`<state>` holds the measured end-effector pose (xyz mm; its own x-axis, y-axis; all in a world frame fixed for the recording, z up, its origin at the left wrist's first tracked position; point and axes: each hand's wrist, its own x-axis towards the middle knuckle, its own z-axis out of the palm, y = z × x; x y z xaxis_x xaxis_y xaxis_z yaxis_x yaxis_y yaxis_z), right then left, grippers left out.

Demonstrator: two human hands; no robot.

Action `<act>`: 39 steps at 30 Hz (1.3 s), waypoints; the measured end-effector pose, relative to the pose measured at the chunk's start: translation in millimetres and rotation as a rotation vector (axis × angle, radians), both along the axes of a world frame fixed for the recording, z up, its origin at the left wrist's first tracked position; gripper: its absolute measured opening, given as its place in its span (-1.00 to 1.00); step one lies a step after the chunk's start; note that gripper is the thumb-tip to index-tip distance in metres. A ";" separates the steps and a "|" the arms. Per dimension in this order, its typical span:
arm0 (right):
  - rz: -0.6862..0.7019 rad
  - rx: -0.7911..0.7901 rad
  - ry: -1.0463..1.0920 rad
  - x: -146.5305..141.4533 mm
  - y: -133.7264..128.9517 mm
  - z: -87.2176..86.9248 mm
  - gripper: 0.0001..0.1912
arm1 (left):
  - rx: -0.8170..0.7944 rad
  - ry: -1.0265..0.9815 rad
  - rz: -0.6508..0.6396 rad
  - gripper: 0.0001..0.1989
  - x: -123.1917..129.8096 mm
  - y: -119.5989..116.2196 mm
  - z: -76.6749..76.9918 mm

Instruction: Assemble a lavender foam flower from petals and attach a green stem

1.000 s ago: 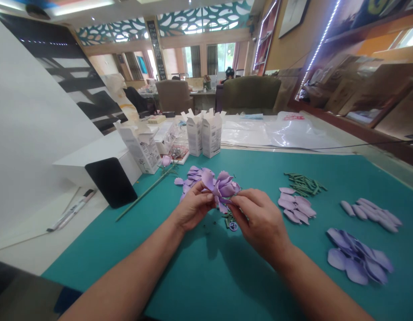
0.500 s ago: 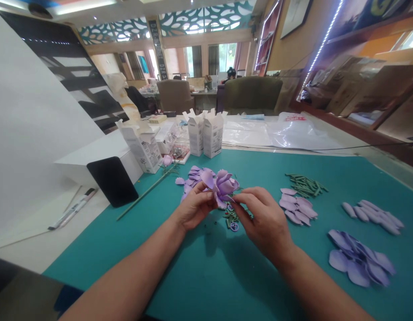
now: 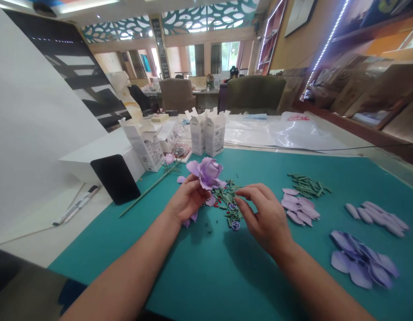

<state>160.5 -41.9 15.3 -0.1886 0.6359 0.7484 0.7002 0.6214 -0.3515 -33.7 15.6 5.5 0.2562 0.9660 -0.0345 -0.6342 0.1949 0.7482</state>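
A purple artificial flower (image 3: 209, 171) with spread petals is pinched in my left hand (image 3: 186, 200), held above the green mat. My right hand (image 3: 264, 214) hovers just right of a pile of small green plastic pieces (image 3: 229, 196). Its thumb and forefinger are slightly apart, and I see nothing between them. Several red bits and a purple ring (image 3: 235, 225) lie in and beside that pile. Behind and under my left hand are more loose purple petals (image 3: 190, 219), partly hidden.
On the right lie green stem pieces (image 3: 308, 185), pale petals (image 3: 300, 207), rolled petals (image 3: 376, 217) and larger purple petals (image 3: 363, 261). At left are a stemmed flower (image 3: 149, 189), a black tablet-like panel (image 3: 115, 179) and markers (image 3: 77, 206). Open white boxes (image 3: 214, 133) stand behind.
My left hand has moved the flower a little left and up. My right hand has let go of the flower's petals and now sits apart, exposing the green pieces.
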 end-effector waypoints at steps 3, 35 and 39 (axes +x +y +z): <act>0.005 -0.082 -0.059 -5.2 2.6 -9.9 -0.83 | -0.029 -0.057 0.060 -0.81 -9.6 3.3 6.5; 0.178 -0.223 -0.585 -45.5 -8.6 -54.6 -0.63 | -0.012 -0.127 0.039 -0.88 -11.2 -0.6 7.9; 0.093 -0.167 -0.511 -33.6 -3.9 -53.1 -0.73 | -0.020 -0.116 0.048 -0.87 -10.7 -0.3 7.8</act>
